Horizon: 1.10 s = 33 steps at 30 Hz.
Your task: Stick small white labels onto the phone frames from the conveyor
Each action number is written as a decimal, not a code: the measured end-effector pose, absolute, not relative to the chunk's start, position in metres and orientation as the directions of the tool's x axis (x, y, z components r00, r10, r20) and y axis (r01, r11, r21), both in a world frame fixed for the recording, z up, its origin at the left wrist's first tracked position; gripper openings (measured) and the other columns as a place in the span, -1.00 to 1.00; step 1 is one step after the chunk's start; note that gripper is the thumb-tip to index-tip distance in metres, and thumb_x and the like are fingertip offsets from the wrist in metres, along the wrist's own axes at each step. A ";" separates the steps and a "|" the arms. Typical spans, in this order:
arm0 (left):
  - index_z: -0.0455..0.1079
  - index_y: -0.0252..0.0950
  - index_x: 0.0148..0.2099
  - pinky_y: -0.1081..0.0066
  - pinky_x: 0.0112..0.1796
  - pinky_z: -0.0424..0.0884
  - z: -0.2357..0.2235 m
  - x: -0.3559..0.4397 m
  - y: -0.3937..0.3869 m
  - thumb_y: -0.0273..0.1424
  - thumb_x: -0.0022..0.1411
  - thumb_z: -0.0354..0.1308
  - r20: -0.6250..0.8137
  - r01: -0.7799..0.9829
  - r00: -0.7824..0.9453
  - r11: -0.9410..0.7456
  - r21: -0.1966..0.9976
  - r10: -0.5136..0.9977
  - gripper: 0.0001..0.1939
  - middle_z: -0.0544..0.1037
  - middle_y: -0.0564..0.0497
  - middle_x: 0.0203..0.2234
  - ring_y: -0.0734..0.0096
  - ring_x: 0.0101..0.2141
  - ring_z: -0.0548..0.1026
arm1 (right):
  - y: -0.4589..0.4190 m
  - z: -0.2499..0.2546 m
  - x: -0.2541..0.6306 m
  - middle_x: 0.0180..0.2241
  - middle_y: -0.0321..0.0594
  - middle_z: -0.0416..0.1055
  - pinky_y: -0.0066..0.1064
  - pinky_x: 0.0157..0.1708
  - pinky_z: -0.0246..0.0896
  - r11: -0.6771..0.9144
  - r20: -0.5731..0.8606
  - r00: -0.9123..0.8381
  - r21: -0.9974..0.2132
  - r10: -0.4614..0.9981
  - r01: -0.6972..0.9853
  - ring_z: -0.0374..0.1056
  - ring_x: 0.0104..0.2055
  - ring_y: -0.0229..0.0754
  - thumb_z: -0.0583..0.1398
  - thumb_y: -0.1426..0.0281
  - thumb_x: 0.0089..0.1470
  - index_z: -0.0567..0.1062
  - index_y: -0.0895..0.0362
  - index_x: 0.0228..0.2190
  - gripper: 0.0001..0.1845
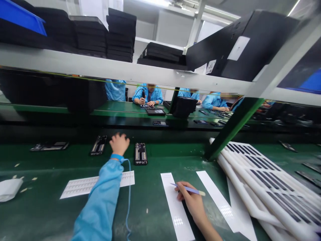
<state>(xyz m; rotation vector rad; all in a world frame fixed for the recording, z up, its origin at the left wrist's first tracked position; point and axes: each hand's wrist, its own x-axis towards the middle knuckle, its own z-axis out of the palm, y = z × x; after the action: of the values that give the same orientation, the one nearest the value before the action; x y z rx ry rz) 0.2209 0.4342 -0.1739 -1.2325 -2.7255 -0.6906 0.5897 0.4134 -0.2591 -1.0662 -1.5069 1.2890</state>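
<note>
My left hand (119, 144), with a blue wrist strap (117, 156) and its cord, reaches over the green bench with its fingers apart and nothing seen in them. A phone frame (98, 145) lies just left of it, and another phone frame (140, 154) lies to its right. Purple tweezers (189, 189) with a pale end are pinched in my right hand (190, 199), the pointed tip toward the left. That hand rests over a white sticker strip (177, 211). Beneath my left sleeve lies a printed white strip (80, 185).
Stacked white slotted trays (260, 180) fill the right side, beside another sticker strip (218, 201) and a green post (233, 130). A phone frame (50, 146) and a folded white cloth (10, 189) lie at left. Co-workers in blue sit beyond the shelf (155, 68).
</note>
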 end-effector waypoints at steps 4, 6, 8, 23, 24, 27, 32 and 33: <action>0.17 -0.53 0.22 -0.37 -0.06 0.15 -0.171 0.148 0.400 -0.06 0.19 0.10 0.068 0.466 -0.869 0.764 0.447 0.490 -0.26 0.09 -0.55 0.17 -0.60 0.14 0.07 | 0.407 -0.258 0.585 -0.47 -0.10 0.47 -0.34 -0.58 0.31 0.122 0.102 -0.303 -0.992 0.948 0.046 0.34 -0.59 -0.13 0.22 -0.16 0.07 0.53 0.21 -0.23 -0.36; 0.16 -0.53 0.22 -0.37 -0.13 0.21 -0.179 0.125 0.388 0.02 0.11 0.14 -0.017 0.422 -0.874 0.776 0.469 0.485 -0.16 0.10 -0.53 0.17 -0.67 0.12 0.09 | 0.405 -0.260 0.583 -0.46 -0.09 0.47 -0.32 -0.54 0.35 0.137 0.113 -0.347 -0.990 0.931 0.044 0.38 -0.55 -0.11 0.18 -0.15 0.12 0.52 0.20 -0.18 -0.36; 0.19 -0.51 0.19 -0.32 -0.12 0.26 -0.189 0.115 0.385 -0.05 0.04 0.21 -0.053 0.408 -0.870 0.775 0.482 0.490 -0.20 0.14 -0.51 0.16 -0.63 0.10 0.15 | 0.405 -0.264 0.581 -0.45 -0.08 0.48 -0.33 -0.51 0.35 0.149 0.119 -0.380 -0.988 0.917 0.050 0.41 -0.53 -0.11 0.16 -0.15 0.16 0.51 0.19 -0.16 -0.37; 0.17 -0.15 0.27 -0.09 0.02 0.25 -0.203 0.113 0.395 -0.23 0.02 0.22 0.009 0.461 -0.838 0.698 0.548 0.546 -0.25 0.14 -0.33 0.16 -0.35 0.10 0.28 | 0.412 -0.220 0.506 -0.17 -0.08 0.47 -0.31 -0.06 0.29 0.847 0.352 -0.830 -0.476 0.433 0.239 0.41 -0.11 -0.04 0.06 0.35 0.36 0.44 0.11 -0.10 -0.81; 0.18 -0.15 0.26 -0.10 0.02 0.25 -0.200 0.114 0.393 -0.23 0.02 0.22 0.013 0.457 -0.841 0.696 0.555 0.541 -0.27 0.14 -0.32 0.16 -0.36 0.10 0.28 | 0.419 -0.219 0.487 -0.17 -0.07 0.47 -0.29 -0.02 0.26 0.887 0.330 -0.864 -0.394 0.381 0.241 0.40 -0.10 -0.03 0.12 0.38 0.32 0.44 0.14 -0.12 -0.85; 0.22 -0.21 0.22 -0.14 0.00 0.25 -0.182 0.114 0.383 -0.14 0.05 0.19 0.039 0.437 -0.856 0.681 0.588 0.516 -0.31 0.16 -0.35 0.13 -0.39 0.07 0.29 | 0.440 -0.220 0.442 -0.18 0.00 0.47 -0.23 0.03 0.23 0.926 0.264 -0.895 -0.223 0.358 0.305 0.40 -0.10 0.02 0.21 0.39 0.27 0.42 0.23 -0.11 -0.80; 0.19 -0.31 0.20 0.08 -0.02 0.35 -0.134 0.112 0.357 -0.06 0.14 0.09 0.169 0.533 -0.797 0.544 0.648 0.580 -0.33 0.31 -0.30 -0.03 -0.15 0.10 0.30 | 0.460 -0.222 0.438 -0.18 0.04 0.47 -0.25 -0.07 0.29 0.810 0.310 -0.749 -0.267 0.585 0.523 0.42 -0.12 0.06 0.16 0.40 0.30 0.42 0.25 -0.07 -0.78; 0.19 -0.31 0.20 0.11 -0.03 0.36 -0.124 0.115 0.352 -0.05 0.14 0.08 0.192 0.557 -0.778 0.517 0.650 0.598 -0.33 0.31 -0.29 -0.04 -0.10 0.07 0.33 | 0.461 -0.221 0.448 -0.17 0.03 0.46 -0.26 -0.08 0.29 0.793 0.332 -0.722 -0.309 0.607 0.524 0.42 -0.12 0.04 0.14 0.40 0.31 0.41 0.23 -0.04 -0.78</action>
<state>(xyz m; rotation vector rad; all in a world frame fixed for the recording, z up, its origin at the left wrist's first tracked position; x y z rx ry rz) 0.1155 0.3523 -0.1236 -1.0614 -2.7840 -1.1600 0.4481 0.4609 -0.2209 -0.8510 -2.5629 0.2690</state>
